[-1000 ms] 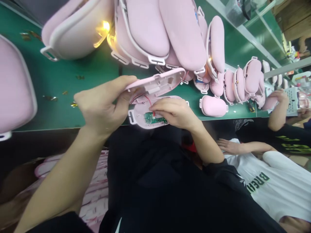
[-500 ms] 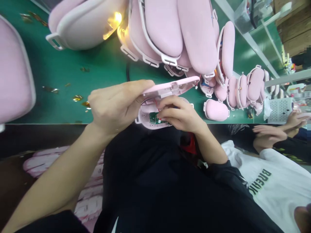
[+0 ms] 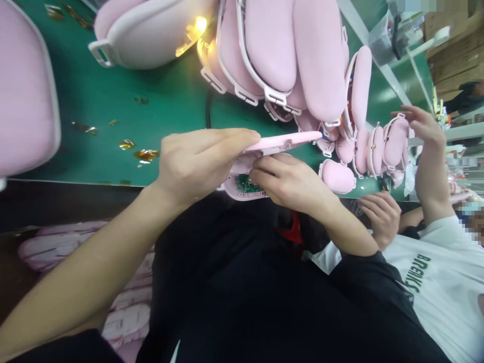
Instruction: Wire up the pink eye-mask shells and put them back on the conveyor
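Left hand point(image 3: 196, 164) pinching a pink cover point(image 3: 282, 142) at frame centre, long axis running left to right, far end tipped slightly up toward the right. Right hand point(image 3: 291, 181) curled just below, fingers pressed on the open base point(image 3: 242, 189) with its green board point(image 3: 247, 183); whether gripping anything, cannot tell. Pink shells point(image 3: 287, 50) heaped above on the green table point(image 3: 113, 101). "BREAK..." partly readable on a neighbour's white shirt point(image 3: 434, 287), lower right.

Factory line — piled pink casings point(image 3: 272, 45), co-workers.

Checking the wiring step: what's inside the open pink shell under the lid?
A green circuit board shows inside the lower shell. The right hand and lid cover everything else.
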Demonstrator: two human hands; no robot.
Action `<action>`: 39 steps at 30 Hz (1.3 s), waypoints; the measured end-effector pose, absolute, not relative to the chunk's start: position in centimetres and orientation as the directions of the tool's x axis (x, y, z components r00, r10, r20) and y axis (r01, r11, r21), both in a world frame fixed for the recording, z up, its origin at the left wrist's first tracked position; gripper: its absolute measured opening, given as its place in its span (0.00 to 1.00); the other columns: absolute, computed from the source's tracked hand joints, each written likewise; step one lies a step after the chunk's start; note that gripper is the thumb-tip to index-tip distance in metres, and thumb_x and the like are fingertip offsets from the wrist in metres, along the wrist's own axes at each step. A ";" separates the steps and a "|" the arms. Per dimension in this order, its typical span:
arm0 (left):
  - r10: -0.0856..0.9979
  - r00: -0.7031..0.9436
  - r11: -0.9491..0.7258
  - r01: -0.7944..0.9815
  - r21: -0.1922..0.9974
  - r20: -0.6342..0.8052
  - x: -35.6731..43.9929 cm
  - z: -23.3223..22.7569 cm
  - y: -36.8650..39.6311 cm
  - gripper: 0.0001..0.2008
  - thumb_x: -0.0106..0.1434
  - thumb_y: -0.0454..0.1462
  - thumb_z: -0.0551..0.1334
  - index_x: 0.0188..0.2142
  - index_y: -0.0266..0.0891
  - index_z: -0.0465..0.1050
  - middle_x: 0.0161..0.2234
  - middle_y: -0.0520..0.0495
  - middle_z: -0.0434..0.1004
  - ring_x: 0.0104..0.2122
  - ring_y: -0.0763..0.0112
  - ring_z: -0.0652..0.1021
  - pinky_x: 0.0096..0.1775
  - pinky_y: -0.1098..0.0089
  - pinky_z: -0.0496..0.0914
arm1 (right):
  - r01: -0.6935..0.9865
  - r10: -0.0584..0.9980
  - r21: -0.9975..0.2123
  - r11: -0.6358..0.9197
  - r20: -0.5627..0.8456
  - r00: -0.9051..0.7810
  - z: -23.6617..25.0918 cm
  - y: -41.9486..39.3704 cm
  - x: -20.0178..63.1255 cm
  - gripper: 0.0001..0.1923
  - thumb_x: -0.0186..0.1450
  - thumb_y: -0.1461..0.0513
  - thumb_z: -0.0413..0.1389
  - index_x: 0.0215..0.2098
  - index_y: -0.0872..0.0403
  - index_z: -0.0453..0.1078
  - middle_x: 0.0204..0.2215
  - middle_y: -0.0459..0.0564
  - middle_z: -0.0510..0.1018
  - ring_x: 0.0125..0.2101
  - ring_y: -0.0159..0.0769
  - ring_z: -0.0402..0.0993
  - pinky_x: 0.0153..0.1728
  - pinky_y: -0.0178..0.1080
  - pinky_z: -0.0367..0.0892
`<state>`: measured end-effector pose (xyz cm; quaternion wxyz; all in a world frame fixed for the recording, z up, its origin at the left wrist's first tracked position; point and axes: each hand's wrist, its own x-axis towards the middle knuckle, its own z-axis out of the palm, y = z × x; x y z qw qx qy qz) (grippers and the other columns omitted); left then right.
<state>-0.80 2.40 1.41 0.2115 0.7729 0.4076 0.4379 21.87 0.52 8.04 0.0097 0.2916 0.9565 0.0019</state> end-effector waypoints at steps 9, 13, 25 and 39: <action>0.530 0.121 -0.797 0.411 0.443 0.839 -0.4 -0.6 2.8 0.16 0.77 0.30 0.62 0.58 0.48 0.80 0.50 0.57 0.88 0.46 0.75 0.88 0.48 0.78 0.81 | 0.638 0.649 0.139 0.758 -0.269 -0.712 9.9 -0.7 17.9 0.21 0.78 0.71 0.42 0.47 0.63 0.79 0.44 0.61 0.82 0.42 0.46 0.78 0.46 0.48 0.75; 0.486 0.144 -0.835 0.369 0.409 0.862 -0.2 -1.5 2.8 0.22 0.76 0.29 0.63 0.65 0.49 0.75 0.54 0.53 0.87 0.49 0.70 0.88 0.49 0.73 0.83 | 0.660 0.703 0.243 0.711 -0.250 -0.666 9.9 -1.8 16.3 0.21 0.77 0.72 0.43 0.47 0.64 0.79 0.42 0.63 0.83 0.43 0.48 0.80 0.45 0.48 0.75; 0.516 0.141 -0.833 0.312 0.457 0.845 -0.9 -0.5 2.7 0.16 0.76 0.31 0.64 0.59 0.46 0.79 0.52 0.54 0.88 0.46 0.74 0.88 0.46 0.77 0.81 | 0.826 0.824 -0.036 0.563 0.109 -0.556 4.9 -6.4 19.0 0.19 0.79 0.68 0.49 0.60 0.59 0.78 0.60 0.59 0.83 0.68 0.46 0.73 0.67 0.51 0.74; 0.888 0.105 -0.458 0.093 0.884 0.449 -0.9 1.7 4.4 0.11 0.75 0.37 0.68 0.54 0.44 0.84 0.46 0.57 0.89 0.39 0.76 0.85 0.43 0.77 0.79 | 0.597 0.499 0.259 0.759 0.357 -0.790 6.0 -1.7 15.8 0.09 0.80 0.67 0.53 0.50 0.54 0.76 0.40 0.48 0.78 0.38 0.34 0.70 0.40 0.40 0.70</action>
